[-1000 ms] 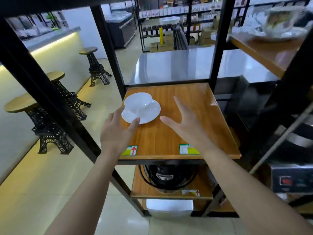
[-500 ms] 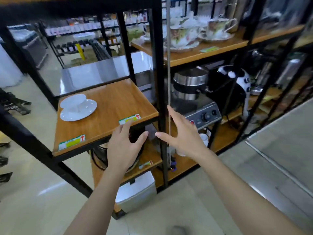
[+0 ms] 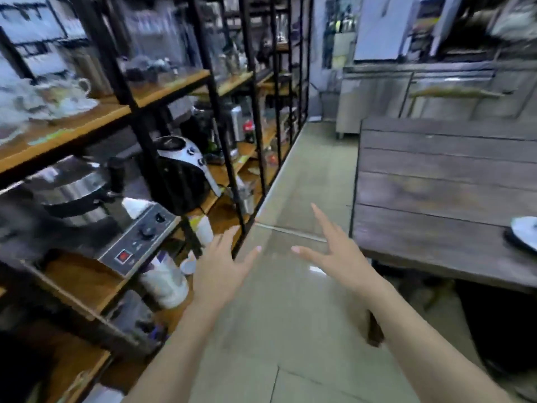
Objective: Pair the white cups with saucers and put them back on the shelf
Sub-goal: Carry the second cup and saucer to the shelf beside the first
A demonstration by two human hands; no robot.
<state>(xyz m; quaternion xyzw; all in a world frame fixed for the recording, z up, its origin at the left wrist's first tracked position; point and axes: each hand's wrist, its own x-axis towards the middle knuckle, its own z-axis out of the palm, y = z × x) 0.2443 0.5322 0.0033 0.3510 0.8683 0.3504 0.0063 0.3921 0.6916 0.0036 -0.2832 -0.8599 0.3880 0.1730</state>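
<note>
Both my hands hang empty over the tiled aisle floor, fingers spread. My left hand [image 3: 222,264] is close to the black-framed shelf [image 3: 171,85] on my left. My right hand [image 3: 334,251] is just left of the grey plank table [image 3: 436,181]. A white saucer-like dish [image 3: 525,232] lies at the table's right edge, cut off by the frame. The white cup and saucer placed on the shelf are out of view. The picture is motion-blurred.
The shelf holds patterned teacups [image 3: 49,97] on an upper board, a steel pot [image 3: 72,187], a black and white appliance [image 3: 180,167] and a control box [image 3: 139,237]. White jugs [image 3: 165,280] stand lower down. Steel cabinets [image 3: 421,94] close the far end of the aisle.
My view has swung right, from the shelf board with the white cup and saucer to the aisle and the plank table. Both hands stayed empty and drew away from the shelf.
</note>
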